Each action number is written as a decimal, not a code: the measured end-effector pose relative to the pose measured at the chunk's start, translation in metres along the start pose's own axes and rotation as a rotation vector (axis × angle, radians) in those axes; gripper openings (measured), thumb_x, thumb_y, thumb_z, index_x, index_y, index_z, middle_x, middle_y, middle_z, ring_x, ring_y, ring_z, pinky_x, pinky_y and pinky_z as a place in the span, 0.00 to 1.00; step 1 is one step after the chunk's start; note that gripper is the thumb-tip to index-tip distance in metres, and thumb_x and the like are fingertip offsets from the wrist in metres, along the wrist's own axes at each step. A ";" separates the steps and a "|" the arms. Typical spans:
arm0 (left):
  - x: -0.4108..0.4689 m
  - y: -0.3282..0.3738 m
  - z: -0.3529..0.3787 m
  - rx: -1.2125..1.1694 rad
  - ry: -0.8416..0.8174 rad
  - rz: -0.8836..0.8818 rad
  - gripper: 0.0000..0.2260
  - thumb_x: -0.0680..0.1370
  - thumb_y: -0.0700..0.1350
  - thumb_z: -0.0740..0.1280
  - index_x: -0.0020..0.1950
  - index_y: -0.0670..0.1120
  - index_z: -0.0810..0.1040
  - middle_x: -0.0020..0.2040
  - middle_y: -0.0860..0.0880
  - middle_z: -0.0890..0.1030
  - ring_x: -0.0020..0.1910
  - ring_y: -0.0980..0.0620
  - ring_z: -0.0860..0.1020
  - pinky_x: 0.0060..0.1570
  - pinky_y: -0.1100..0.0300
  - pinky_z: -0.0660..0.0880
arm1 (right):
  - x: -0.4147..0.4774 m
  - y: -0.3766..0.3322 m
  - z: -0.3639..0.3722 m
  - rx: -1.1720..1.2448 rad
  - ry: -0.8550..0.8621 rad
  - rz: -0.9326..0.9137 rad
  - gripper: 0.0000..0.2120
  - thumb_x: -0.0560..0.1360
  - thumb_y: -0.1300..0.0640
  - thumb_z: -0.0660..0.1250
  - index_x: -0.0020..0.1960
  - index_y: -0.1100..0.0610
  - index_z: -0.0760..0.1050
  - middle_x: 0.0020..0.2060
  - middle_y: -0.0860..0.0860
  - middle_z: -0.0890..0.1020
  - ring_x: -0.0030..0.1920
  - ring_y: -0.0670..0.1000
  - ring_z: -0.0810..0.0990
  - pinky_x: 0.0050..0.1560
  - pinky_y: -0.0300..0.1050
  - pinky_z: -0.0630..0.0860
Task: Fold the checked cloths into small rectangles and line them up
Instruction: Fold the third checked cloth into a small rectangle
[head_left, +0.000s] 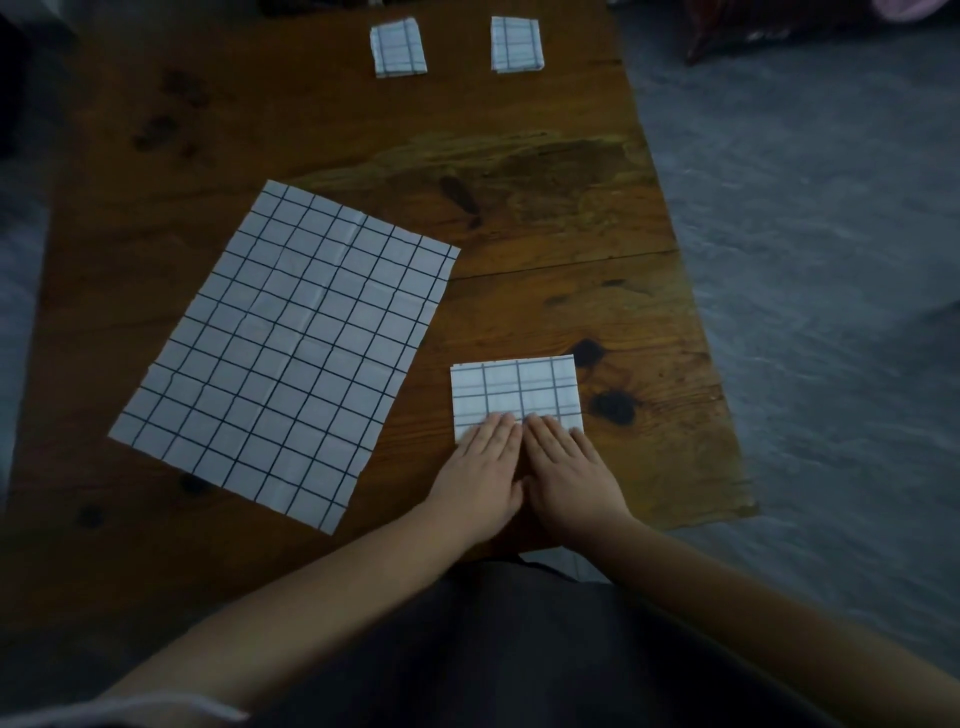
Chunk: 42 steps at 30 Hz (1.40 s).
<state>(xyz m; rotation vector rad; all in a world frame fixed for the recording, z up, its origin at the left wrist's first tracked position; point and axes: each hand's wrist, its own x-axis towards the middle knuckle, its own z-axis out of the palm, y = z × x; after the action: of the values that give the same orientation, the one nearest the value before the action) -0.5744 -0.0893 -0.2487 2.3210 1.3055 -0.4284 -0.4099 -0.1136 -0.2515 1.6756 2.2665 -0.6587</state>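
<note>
Left hand: the left hand (480, 467) lies palm down with straight fingers held together. It grasps nothing and only presses on the near edge of the folded cloth (517, 389).
Right hand: the right hand (569, 467) is flat in the same way, just beside the left one. It is also released, and its fingertips are on the same edge.
Cloth under the hands: it is folded into a small block near the front right part of the table (545, 218). Its far half is uncovered.
Step, as I judge: the hands are flattening a crease. This block looks wider than the finished ones, so one more fold is probably needed.
Open cloth: the open cloth (291, 343) is spread flat and turned at an angle. It lies to the left of the hands and does not touch the block.
Finished pieces: the left rectangle (399, 47) and the right rectangle (517, 44) lie side by side at the far end, with a gap between them.
Risk one: both hands press only the near edge, so the far layers may spring up or slide when the hands lift.
Risk two: an uneven last fold would give a size different from the two far pieces.
Risk three: the block lies close to the front edge, so a pull toward the body could drag it off the table.
Risk four: a long carry to the far row may loosen the folds and spoil the line.
</note>
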 end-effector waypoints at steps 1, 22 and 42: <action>0.000 -0.002 0.002 0.016 -0.017 -0.001 0.32 0.85 0.57 0.51 0.83 0.43 0.43 0.84 0.45 0.43 0.82 0.49 0.39 0.80 0.49 0.42 | 0.000 0.004 0.002 -0.010 -0.001 -0.001 0.36 0.76 0.43 0.33 0.83 0.53 0.41 0.81 0.49 0.42 0.79 0.47 0.36 0.78 0.52 0.35; -0.028 -0.020 -0.006 -0.123 0.124 -0.005 0.29 0.85 0.51 0.54 0.83 0.46 0.48 0.84 0.48 0.47 0.82 0.51 0.41 0.77 0.56 0.37 | 0.004 0.014 -0.031 0.885 0.344 0.586 0.22 0.80 0.58 0.66 0.73 0.52 0.69 0.69 0.51 0.73 0.71 0.54 0.70 0.71 0.51 0.69; -0.009 -0.027 -0.013 -0.383 0.081 0.042 0.27 0.81 0.41 0.61 0.80 0.48 0.62 0.79 0.50 0.63 0.78 0.53 0.57 0.79 0.54 0.54 | 0.049 0.014 -0.072 1.241 0.110 0.906 0.22 0.80 0.59 0.67 0.73 0.59 0.71 0.54 0.52 0.77 0.53 0.52 0.74 0.52 0.49 0.71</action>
<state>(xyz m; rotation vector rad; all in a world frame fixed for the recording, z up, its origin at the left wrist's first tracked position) -0.6013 -0.0764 -0.2394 2.0559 1.2469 -0.0611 -0.4069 -0.0340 -0.2141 2.8875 0.7196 -1.8491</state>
